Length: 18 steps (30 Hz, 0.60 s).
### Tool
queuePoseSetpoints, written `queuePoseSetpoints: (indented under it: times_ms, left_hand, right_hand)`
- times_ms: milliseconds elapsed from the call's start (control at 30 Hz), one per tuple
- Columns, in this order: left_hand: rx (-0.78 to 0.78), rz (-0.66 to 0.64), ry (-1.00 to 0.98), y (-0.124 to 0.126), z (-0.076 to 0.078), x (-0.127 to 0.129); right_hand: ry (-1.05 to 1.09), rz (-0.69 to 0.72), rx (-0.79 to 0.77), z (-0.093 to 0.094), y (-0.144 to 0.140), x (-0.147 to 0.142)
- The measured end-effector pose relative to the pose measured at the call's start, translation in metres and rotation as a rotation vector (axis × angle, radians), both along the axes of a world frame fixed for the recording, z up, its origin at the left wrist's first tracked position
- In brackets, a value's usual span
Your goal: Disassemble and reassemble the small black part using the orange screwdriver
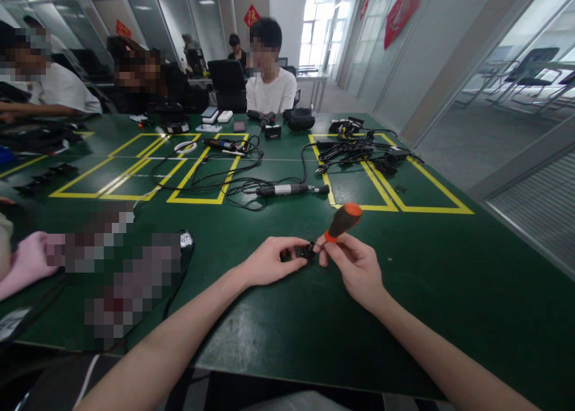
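My left hand point(279, 260) rests low over the green table, its thumb and fingers closed around a small black round part point(308, 252). Right beside it, my right hand point(357, 267) grips a screwdriver point(345, 220) with a black and orange handle. The handle leans up and to the right, its orange end on top. Its shaft is hidden by the fingers, and I cannot tell whether the tip touches the black part. Both hands almost meet at the part.
Ahead lies a corded electric screwdriver point(283, 190) with looped black cable. A heap of black cables point(350, 144) sits at the back right, inside yellow tape outlines point(435, 209). A pixelated object point(139, 285) lies to the left. Several people sit around the table point(471, 267).
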<state>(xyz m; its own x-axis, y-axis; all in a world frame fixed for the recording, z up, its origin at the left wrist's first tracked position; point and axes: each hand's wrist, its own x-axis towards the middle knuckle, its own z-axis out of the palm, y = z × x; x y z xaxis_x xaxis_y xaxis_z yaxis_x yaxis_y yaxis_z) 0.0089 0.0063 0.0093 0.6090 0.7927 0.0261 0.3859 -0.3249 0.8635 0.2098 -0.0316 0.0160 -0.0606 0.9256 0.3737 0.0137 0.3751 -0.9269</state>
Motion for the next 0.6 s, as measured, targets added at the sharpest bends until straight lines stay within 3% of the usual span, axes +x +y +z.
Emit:
queuePoseSetpoints:
  times_ms: [300, 600]
  left_hand:
    - [0.006, 0.013, 0.002, 0.0002, -0.0018, 0.0000]
    - [0.019, -0.015, -0.027, 0.0001, -0.0011, -0.0006]
  right_hand:
    - [0.052, -0.033, -0.041, -0.0024, -0.0012, -0.0005]
    - [0.012, 0.028, -0.020, 0.0015, 0.0004, -0.0002]
